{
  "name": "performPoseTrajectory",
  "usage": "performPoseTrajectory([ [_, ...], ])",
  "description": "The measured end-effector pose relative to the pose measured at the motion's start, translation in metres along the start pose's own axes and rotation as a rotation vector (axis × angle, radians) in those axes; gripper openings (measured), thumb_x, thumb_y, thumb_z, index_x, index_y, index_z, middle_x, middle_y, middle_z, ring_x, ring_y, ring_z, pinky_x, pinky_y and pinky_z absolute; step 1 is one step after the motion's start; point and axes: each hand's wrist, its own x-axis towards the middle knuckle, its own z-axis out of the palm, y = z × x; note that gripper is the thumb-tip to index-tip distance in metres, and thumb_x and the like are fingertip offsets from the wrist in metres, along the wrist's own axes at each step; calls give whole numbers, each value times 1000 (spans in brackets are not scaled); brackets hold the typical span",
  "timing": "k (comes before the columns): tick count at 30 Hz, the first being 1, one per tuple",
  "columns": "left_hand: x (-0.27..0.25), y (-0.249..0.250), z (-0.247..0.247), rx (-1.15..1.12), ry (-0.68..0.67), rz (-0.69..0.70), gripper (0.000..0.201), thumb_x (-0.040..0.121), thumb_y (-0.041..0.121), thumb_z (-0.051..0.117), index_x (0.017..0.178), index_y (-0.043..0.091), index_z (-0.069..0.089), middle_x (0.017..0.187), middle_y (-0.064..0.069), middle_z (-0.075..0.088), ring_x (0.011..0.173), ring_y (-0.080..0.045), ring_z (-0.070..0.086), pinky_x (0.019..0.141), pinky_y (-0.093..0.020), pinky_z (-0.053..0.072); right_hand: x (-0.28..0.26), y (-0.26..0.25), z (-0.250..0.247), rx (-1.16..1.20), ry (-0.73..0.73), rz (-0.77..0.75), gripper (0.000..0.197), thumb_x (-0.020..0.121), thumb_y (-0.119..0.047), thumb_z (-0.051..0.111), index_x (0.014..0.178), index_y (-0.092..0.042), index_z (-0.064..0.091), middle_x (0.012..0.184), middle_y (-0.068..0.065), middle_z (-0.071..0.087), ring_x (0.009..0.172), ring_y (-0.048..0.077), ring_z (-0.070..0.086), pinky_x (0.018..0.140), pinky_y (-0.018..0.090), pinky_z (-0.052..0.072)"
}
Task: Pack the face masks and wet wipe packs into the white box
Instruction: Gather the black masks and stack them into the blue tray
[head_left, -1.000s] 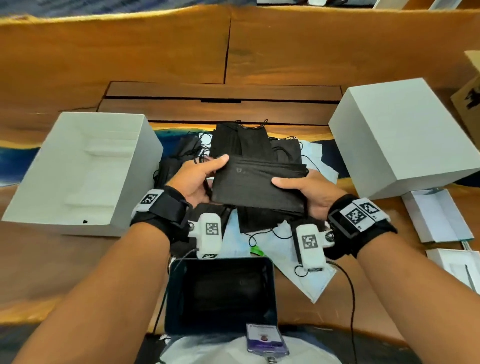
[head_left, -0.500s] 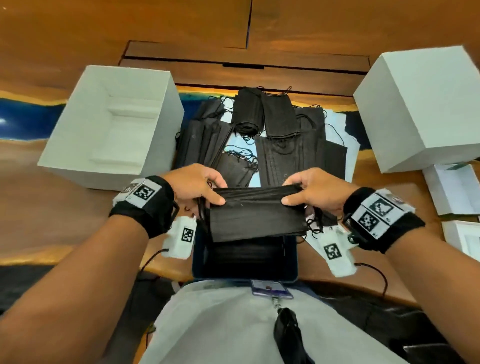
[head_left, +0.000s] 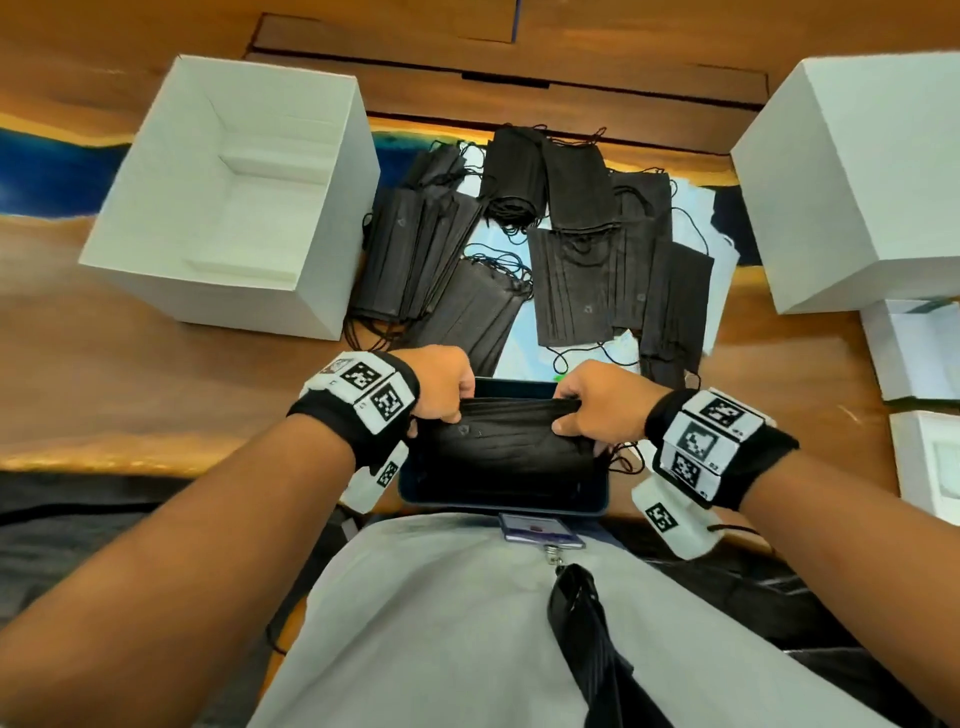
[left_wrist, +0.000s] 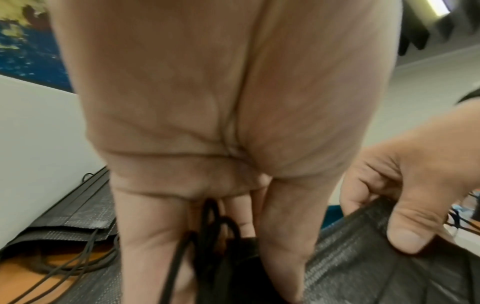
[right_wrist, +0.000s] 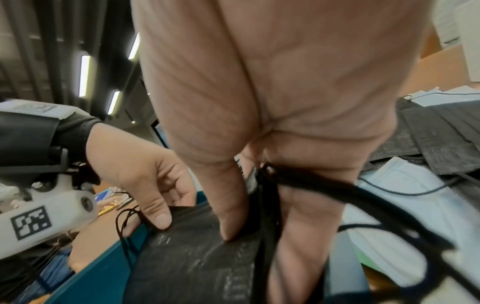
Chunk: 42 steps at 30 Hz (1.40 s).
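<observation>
Both hands hold one stack of black face masks (head_left: 509, 447) by its far edge, low in a dark blue box (head_left: 498, 508) at the table's near edge. My left hand (head_left: 451, 410) pinches the stack's left end and my right hand (head_left: 571, 418) pinches its right end. In the left wrist view the left hand (left_wrist: 207, 216) has ear loops running between its fingers. The right wrist view shows the right hand (right_wrist: 254, 205) with its thumb on the stack (right_wrist: 197, 257). The open white box (head_left: 337, 234) stands at the back left. More black masks (head_left: 576, 280) lie fanned out in the middle.
A closed white box (head_left: 857, 171) stands at the back right, with two small white boxes (head_left: 914, 348) below it along the right edge. Pale blue masks (right_wrist: 405, 195) lie under the black ones. A badge and a lanyard hang at my chest (head_left: 540, 535).
Both hands carried the mask stack from above the pile toward my body and lowered it into the dark blue box. The head view tilted down.
</observation>
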Motion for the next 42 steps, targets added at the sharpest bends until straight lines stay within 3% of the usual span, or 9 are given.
performPoseTrajectory([
  [4,0,8,3,161,7,49,9,93,5,57,91,13,54,71,-8,43,30,-5,40,29,-9,31,-4,-6,-3,-155,44,-23,19,90,-22,66,102,-8,71,90,5,62,81,19,57,67,24,43],
  [10,-9,-9,-12,-25,-16,44,9,95,14,61,90,13,68,83,-7,65,51,-15,62,49,-28,54,-10,-1,-12,249,-148,35,10,95,-9,59,99,0,62,87,23,68,48,17,65,39,22,49],
  [14,-2,-5,-5,127,-13,39,14,91,21,67,83,14,59,76,2,56,78,-18,55,72,-29,45,-2,-6,-1,21,-104,47,10,94,-18,63,97,-9,61,94,14,68,62,29,73,46,25,55],
  [20,7,2,13,334,67,24,35,89,14,63,61,15,44,75,-9,54,69,-26,51,69,-37,48,9,-12,15,-175,-57,89,24,96,-15,58,118,-5,57,110,15,54,62,30,71,55,33,57],
  [23,1,8,15,507,179,44,9,93,17,59,90,9,58,104,-13,62,91,-32,61,70,-36,46,14,-18,21,-271,-36,65,21,94,-6,56,113,2,61,111,19,63,74,33,72,64,37,60],
  [25,-1,15,15,560,235,81,22,93,20,60,111,8,61,112,-13,62,102,-33,63,71,-35,45,16,-21,26,-324,9,47,19,92,-5,55,109,2,62,107,19,64,89,34,68,70,35,56],
  [32,15,28,34,438,-37,206,20,84,19,67,103,15,74,105,-7,72,99,-29,66,87,-39,56,6,-22,11,-415,142,25,36,92,-25,61,67,-12,38,69,5,40,76,27,43,66,30,34],
  [37,30,26,44,468,-98,184,33,83,23,73,114,15,69,116,-5,68,108,-27,64,90,-34,53,4,-34,14,-331,8,-133,11,86,-20,64,87,-15,74,90,8,71,84,27,64,73,30,51],
  [42,31,24,43,422,-82,169,38,81,26,75,116,12,66,113,-9,70,103,-28,65,89,-36,53,18,-32,37,-341,-215,-108,31,89,-22,65,120,-17,68,118,4,67,108,23,62,89,29,49],
])
